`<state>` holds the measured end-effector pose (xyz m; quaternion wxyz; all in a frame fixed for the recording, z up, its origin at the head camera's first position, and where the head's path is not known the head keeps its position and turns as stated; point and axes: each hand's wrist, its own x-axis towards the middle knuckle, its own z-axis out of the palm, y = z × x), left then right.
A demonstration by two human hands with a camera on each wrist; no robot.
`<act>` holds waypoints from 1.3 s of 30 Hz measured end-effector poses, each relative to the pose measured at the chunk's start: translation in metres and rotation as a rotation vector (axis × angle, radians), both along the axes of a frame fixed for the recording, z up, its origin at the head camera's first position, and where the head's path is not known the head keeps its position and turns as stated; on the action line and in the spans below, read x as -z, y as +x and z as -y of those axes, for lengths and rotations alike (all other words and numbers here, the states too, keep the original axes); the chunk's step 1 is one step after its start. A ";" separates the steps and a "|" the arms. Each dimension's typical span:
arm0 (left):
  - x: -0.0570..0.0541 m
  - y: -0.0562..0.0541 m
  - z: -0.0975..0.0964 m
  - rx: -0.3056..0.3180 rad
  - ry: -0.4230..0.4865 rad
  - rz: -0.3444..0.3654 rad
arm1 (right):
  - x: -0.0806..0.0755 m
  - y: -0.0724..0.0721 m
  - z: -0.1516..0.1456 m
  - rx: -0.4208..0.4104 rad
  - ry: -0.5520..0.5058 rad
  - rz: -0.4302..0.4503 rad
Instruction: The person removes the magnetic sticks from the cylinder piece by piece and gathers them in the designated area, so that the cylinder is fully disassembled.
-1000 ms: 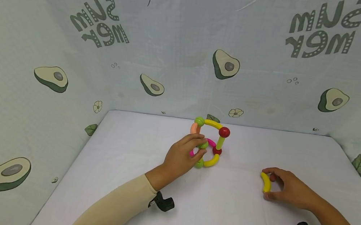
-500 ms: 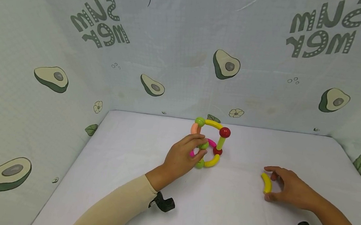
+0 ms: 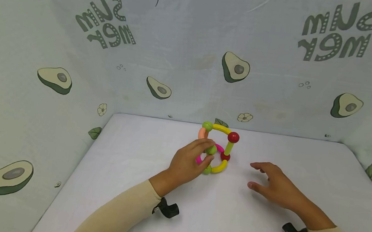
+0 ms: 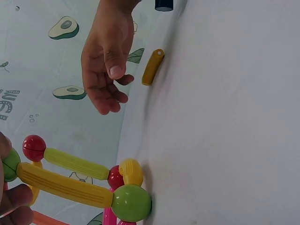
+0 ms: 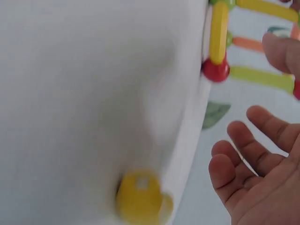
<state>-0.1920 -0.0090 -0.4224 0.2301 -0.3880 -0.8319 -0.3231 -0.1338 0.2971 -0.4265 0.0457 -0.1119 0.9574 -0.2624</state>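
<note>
My left hand (image 3: 186,161) pinches a green ball (image 3: 211,150) on a toy frame of balls and rods. The frame stands upright on the table, with red balls (image 3: 233,137), curved yellow rods (image 3: 219,167) and a straight lime rod (image 3: 228,149). Pink and orange rods lie partly behind the fingers. To the right, my right hand (image 3: 278,186) hovers with thumb and fingers apart, holding nothing. A loose curved yellow rod (image 4: 153,67) lies on the table beside that hand in the left wrist view; the right hand hides it in the head view.
A white cloth covers the table (image 3: 130,136). Behind it and at the sides hang pale cloth walls (image 3: 189,86) printed with avocados and lettering. Black wrist cameras (image 3: 168,209) stick out from both sleeves.
My right hand has let go of the loose yellow rod and moved left toward the toy frame, its fingers spread wider. The left hand has kept its grip on the frame.
</note>
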 end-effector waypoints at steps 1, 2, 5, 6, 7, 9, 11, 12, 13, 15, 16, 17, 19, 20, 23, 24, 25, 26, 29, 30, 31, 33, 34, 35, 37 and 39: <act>0.000 0.000 0.000 0.000 -0.003 -0.004 | 0.001 -0.001 0.007 -0.001 0.000 0.004; 0.000 0.000 0.001 0.001 -0.003 -0.006 | 0.001 -0.002 0.013 -0.002 -0.001 0.011; 0.000 -0.001 0.002 0.004 0.005 -0.009 | 0.004 -0.006 0.031 -0.007 -0.007 0.027; 0.000 -0.001 0.003 0.004 0.013 -0.008 | 0.005 -0.007 0.036 -0.013 -0.009 0.029; 0.001 -0.001 0.004 0.010 0.028 -0.007 | 0.006 -0.008 0.040 -0.016 -0.009 0.032; 0.003 -0.002 0.007 0.019 0.082 -0.004 | 0.009 -0.010 0.049 -0.023 -0.011 0.039; 0.006 -0.003 0.010 0.018 0.154 0.004 | 0.013 -0.011 0.054 -0.030 -0.016 0.054; 0.008 -0.004 0.012 0.006 0.188 0.011 | 0.015 -0.011 0.057 -0.036 -0.017 0.061; 0.011 -0.005 0.014 -0.010 0.220 0.019 | 0.016 -0.011 0.059 -0.041 -0.019 0.068; 0.015 -0.008 0.018 -0.065 0.255 0.053 | 0.018 -0.012 0.062 -0.053 -0.015 0.079; 0.017 -0.010 0.020 -0.097 0.258 0.083 | 0.019 -0.012 0.063 -0.057 -0.013 0.083; 0.020 -0.013 0.022 -0.128 0.247 0.119 | 0.020 -0.012 0.065 -0.057 -0.011 0.084; 0.025 -0.017 0.025 -0.160 0.206 0.230 | 0.021 -0.012 0.067 -0.056 -0.002 0.085; 0.027 -0.019 0.027 -0.169 0.164 0.291 | 0.022 -0.012 0.067 -0.054 0.000 0.087; 0.036 -0.026 0.029 -0.162 -0.020 0.438 | 0.022 -0.012 0.070 -0.050 0.007 0.093; 0.039 -0.027 0.030 -0.151 -0.088 0.467 | 0.022 -0.011 0.071 -0.050 0.009 0.095; 0.042 -0.029 0.030 -0.138 -0.155 0.477 | 0.022 -0.011 0.071 -0.051 0.011 0.095; 0.045 -0.030 0.030 -0.126 -0.216 0.474 | 0.022 -0.011 0.072 -0.052 0.013 0.092; 0.050 -0.032 0.029 -0.098 -0.323 0.450 | 0.022 -0.010 0.073 -0.057 0.019 0.071; 0.051 -0.032 0.028 -0.093 -0.344 0.446 | 0.022 -0.010 0.073 -0.059 0.021 0.063; 0.051 -0.032 0.028 -0.088 -0.352 0.445 | 0.023 -0.010 0.073 -0.062 0.023 0.054; 0.051 -0.031 0.027 -0.084 -0.366 0.443 | 0.024 -0.010 0.073 -0.067 0.035 0.039; 0.050 -0.030 0.026 -0.082 -0.367 0.446 | 0.024 -0.010 0.074 -0.068 0.042 0.033; 0.050 -0.030 0.026 -0.081 -0.369 0.444 | 0.025 -0.010 0.074 -0.069 0.052 0.028; 0.049 -0.028 0.025 -0.081 -0.371 0.437 | 0.025 -0.010 0.075 -0.069 0.070 0.020; 0.049 -0.027 0.025 -0.081 -0.374 0.426 | 0.026 -0.011 0.074 -0.064 0.084 0.018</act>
